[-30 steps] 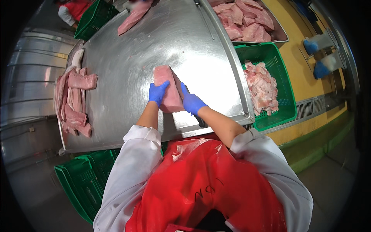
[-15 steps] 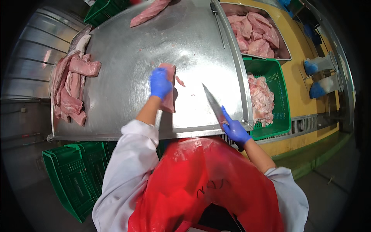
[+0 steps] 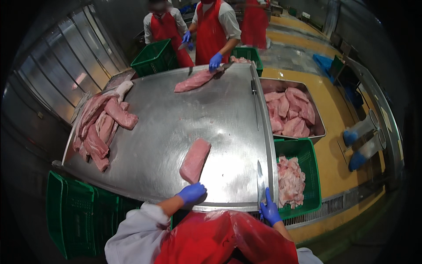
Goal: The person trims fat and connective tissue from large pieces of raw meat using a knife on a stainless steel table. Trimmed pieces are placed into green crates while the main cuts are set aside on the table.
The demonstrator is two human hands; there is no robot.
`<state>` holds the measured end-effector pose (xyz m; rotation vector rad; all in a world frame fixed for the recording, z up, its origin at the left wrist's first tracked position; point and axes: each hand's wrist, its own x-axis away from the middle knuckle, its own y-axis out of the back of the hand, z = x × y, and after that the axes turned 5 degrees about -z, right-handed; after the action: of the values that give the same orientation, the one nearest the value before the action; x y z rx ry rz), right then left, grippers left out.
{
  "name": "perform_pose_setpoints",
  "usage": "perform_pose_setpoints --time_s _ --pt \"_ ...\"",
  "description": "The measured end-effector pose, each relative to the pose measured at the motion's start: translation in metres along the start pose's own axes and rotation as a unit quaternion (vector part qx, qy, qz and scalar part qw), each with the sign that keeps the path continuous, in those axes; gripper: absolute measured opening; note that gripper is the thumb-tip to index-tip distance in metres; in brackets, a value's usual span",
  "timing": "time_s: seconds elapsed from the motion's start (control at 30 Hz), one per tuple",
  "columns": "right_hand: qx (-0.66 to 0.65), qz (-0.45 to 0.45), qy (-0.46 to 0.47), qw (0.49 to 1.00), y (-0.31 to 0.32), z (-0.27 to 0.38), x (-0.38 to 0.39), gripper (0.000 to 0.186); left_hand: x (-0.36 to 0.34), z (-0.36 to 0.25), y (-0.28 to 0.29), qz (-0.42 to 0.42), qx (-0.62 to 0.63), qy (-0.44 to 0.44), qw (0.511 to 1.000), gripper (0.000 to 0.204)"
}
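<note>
One trimmed slab of pink raw meat (image 3: 195, 160) lies on the steel table (image 3: 162, 145) in front of me. My left hand (image 3: 192, 193), in a blue glove, is at the slab's near end with its fingers curled closed; what they may hold is hidden. Over the table's right near edge, my right hand (image 3: 270, 211) grips a knife (image 3: 261, 182), its long blade pointing away from me.
Raw meat strips (image 3: 99, 127) are heaped at the table's left. Past the right edge stand a steel tub (image 3: 318, 115) of meat and a green crate (image 3: 313, 185) of trimmings. Across the table a co-worker's gloved hand (image 3: 215, 61) touches another meat piece (image 3: 195, 81).
The view has tilted up, bringing co-workers in. My left hand has come off the slab's middle toward me; the knife has moved to the right edge. A small scrap no longer shows on the table.
</note>
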<state>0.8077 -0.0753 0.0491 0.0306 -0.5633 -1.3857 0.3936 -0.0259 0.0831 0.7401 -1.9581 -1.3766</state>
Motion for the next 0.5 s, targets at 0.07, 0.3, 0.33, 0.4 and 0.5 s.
perform_pose_setpoints --time_s 0.07,0.3,0.33,0.4,0.5 --pt "-0.012 0.005 0.014 1.000 0.001 -0.002 -0.003 0.086 0.058 0.010 -0.001 0.020 0.023 0.060 0.998 0.017" --pt "-0.038 -0.014 -0.006 0.999 0.007 -0.007 -0.017 0.085 0.180 0.059 -0.019 0.055 -0.054 0.287 0.955 0.033" --pt "-0.042 -0.013 -0.002 0.999 0.005 -0.006 -0.022 0.084 0.163 0.068 -0.019 -0.042 -0.051 0.266 0.962 0.034" --pt "-0.034 -0.002 0.004 0.999 0.006 0.003 -0.033 0.084 0.083 0.067 0.005 -0.217 -0.038 0.240 0.945 0.034" --pt "-0.026 0.002 0.077 0.997 0.006 0.018 -0.049 0.082 -0.031 0.046 0.032 -0.208 -0.072 0.371 0.902 0.083"
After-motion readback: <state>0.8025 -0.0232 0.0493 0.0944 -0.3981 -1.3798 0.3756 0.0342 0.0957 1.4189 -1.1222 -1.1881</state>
